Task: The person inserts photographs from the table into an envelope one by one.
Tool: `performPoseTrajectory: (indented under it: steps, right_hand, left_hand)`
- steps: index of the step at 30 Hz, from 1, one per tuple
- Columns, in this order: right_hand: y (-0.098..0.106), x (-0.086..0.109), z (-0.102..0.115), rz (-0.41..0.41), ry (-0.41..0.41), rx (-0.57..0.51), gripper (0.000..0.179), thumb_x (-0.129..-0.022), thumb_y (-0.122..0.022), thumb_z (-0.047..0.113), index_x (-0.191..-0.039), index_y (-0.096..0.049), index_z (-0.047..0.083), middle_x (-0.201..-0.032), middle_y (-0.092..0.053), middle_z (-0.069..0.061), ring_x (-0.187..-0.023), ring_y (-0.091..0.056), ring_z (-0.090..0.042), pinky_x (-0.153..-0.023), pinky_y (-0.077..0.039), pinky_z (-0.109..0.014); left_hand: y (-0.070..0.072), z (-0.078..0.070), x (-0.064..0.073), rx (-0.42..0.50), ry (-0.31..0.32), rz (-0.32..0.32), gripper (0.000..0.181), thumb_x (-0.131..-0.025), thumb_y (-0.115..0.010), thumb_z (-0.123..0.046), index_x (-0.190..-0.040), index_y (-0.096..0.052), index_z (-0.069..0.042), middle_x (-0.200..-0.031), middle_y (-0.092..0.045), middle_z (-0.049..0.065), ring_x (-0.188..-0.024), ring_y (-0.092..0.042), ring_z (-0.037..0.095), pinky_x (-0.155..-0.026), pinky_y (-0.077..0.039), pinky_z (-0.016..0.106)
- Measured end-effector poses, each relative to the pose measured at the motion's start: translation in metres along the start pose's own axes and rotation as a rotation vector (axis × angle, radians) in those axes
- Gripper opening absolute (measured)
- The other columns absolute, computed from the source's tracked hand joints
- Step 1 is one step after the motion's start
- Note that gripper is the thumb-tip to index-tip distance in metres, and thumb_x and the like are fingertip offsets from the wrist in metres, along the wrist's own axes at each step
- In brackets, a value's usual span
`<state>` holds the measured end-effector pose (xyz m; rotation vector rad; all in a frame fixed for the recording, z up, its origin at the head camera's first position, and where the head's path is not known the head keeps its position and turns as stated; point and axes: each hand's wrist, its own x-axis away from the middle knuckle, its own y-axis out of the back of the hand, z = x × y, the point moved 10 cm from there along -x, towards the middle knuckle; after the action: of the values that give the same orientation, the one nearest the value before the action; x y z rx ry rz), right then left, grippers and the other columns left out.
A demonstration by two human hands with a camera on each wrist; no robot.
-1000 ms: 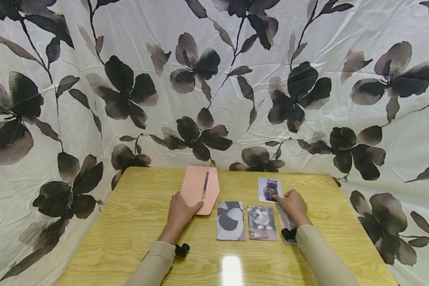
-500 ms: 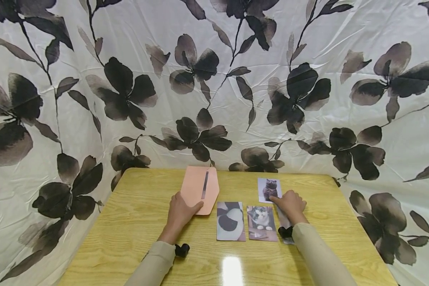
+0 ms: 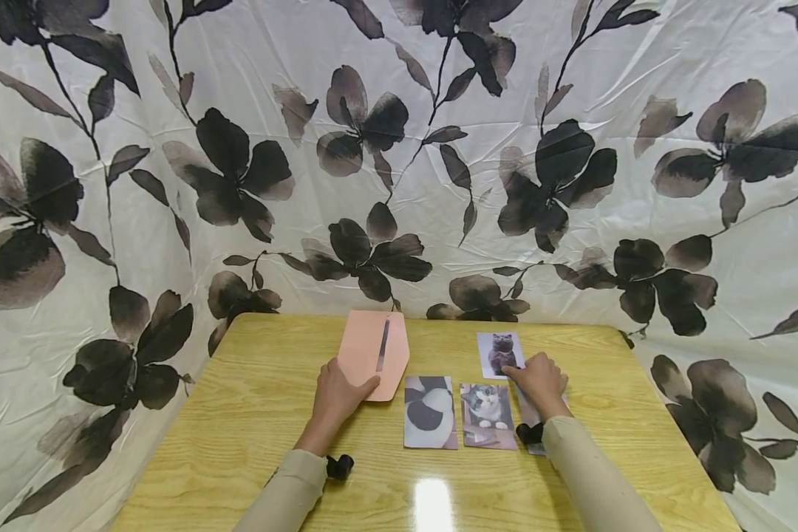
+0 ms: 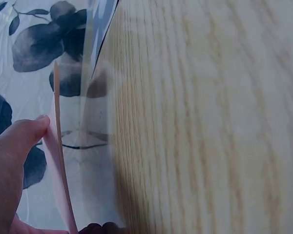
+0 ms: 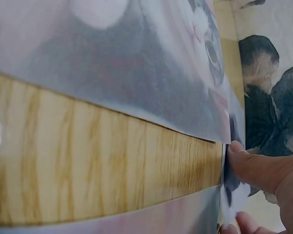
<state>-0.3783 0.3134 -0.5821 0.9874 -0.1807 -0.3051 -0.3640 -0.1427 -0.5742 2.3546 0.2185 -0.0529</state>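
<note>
My left hand (image 3: 335, 399) grips the lower left of a pink paper pouch (image 3: 362, 351) with a dark narrow slit down its front. In the left wrist view, the thumb lies on one face of the pouch, seen nearly edge-on. My right hand (image 3: 541, 384) holds a photo card of a dark grey cat (image 3: 495, 351) by its lower right corner, thumb on the picture side. Below it lie three more photo cards: a black-and-white patterned one (image 3: 428, 414), a white-and-grey cat (image 3: 488, 414), and a third card (image 3: 527, 408) mostly hidden under my right wrist.
The cards lie on a yellow wood-grain table (image 3: 253, 414), whose far edge meets a floral curtain (image 3: 465, 222). The curtain also surrounds both sides. A bright light reflection shows on the table near the front.
My right hand has slid slightly left with the grey cat card, which now sits a little further left and nearer. My left hand and the pouch have stayed put.
</note>
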Motion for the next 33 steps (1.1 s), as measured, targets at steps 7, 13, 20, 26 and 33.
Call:
performPoseTrajectory:
  steps: [7,13,20,26,33]
  right_hand:
    - [-0.001,-0.001,0.004,-0.021,0.032,-0.044,0.054,-0.09,-0.086,0.041,-0.109,-0.053,0.004,-0.102,-0.067,-0.02,-0.099,-0.065,-0.046,-0.092,-0.038,-0.062]
    - [0.001,-0.006,0.007,-0.01,0.039,-0.023,0.042,-0.098,-0.076,0.028,-0.125,-0.06,0.0,-0.122,-0.071,-0.025,-0.108,-0.068,-0.048,-0.088,-0.049,-0.06]
    - [0.006,-0.007,0.015,0.039,0.027,-0.087,0.033,-0.097,-0.075,0.023,-0.123,-0.075,0.004,-0.118,-0.076,-0.021,-0.098,-0.071,-0.039,-0.073,-0.052,-0.05]
    - [0.006,-0.008,0.022,0.076,0.048,-0.207,0.025,-0.096,-0.078,0.023,-0.111,-0.076,0.003,-0.107,-0.075,-0.018,-0.087,-0.065,-0.03,-0.069,-0.047,-0.038]
    - [0.004,-0.007,0.033,0.122,0.085,-0.426,0.022,-0.094,-0.08,0.016,-0.103,-0.072,-0.004,-0.098,-0.08,-0.021,-0.077,-0.068,-0.015,-0.068,-0.048,-0.03]
  left_hand:
    - [-0.001,0.0,-0.001,-0.014,0.0,0.001,0.102,-0.084,-0.089,-0.05,-0.146,-0.044,0.017,-0.131,-0.055,0.034,-0.114,-0.058,0.044,-0.099,-0.05,0.057]
    - [-0.002,-0.001,-0.001,-0.011,0.001,-0.001,0.102,-0.083,-0.089,-0.05,-0.146,-0.044,0.017,-0.131,-0.055,0.034,-0.114,-0.058,0.044,-0.098,-0.05,0.057]
    - [-0.001,-0.002,-0.001,-0.012,-0.006,-0.008,0.101,-0.083,-0.089,-0.05,-0.145,-0.044,0.017,-0.13,-0.055,0.034,-0.114,-0.057,0.045,-0.099,-0.05,0.057]
    - [-0.002,-0.002,0.0,-0.004,-0.003,-0.005,0.1,-0.083,-0.089,-0.048,-0.145,-0.045,0.017,-0.131,-0.055,0.034,-0.114,-0.058,0.044,-0.098,-0.05,0.057]
    - [-0.002,-0.002,-0.001,-0.008,0.0,-0.009,0.099,-0.083,-0.09,-0.049,-0.145,-0.045,0.016,-0.13,-0.056,0.033,-0.112,-0.057,0.042,-0.097,-0.05,0.056]
